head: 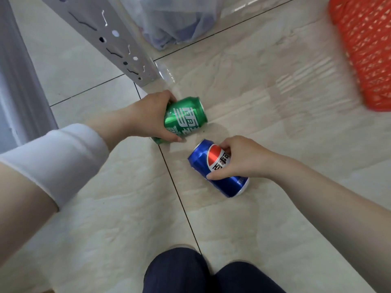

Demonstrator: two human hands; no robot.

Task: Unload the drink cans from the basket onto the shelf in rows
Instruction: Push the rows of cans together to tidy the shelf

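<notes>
Two cans are gripped: left hand (148, 115) curls around the green can (184, 118), right hand (239, 159) around the blue can (213, 168).

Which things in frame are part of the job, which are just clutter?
Job: green can in left hand; blue can in right hand; basket; shelf post.
Clutter: plastic bag.

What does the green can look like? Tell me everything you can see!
The green can is shiny metal with white lettering along its side. It is tilted over the pale tiled floor. The left hand grips it, fingers and thumb curled round it. The blue can is close by, not touching it.
</notes>
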